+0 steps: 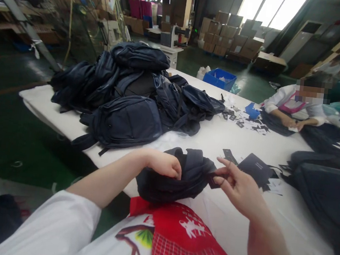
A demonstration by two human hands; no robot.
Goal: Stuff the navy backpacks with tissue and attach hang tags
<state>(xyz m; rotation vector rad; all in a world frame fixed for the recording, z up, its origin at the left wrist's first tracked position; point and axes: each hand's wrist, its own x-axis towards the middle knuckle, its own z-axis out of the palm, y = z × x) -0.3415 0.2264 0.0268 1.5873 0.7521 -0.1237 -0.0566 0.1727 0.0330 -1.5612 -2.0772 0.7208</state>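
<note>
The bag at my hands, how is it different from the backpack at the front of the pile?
The bag at your hands is bunched into folds, while the front backpack keeps its rounded, full shape. Your left hand is on the bag; no hand touches the front backpack. The bag looks more compact than the front backpack. Both are dark fabric.

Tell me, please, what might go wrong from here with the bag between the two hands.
The dark tag is pinched only by the fingertips of the right hand, so it could slip.
If dropped, it might get mixed up with the loose tags scattered nearby.
The heaped backpacks reach the edge of the table, so one might slide off.
</note>
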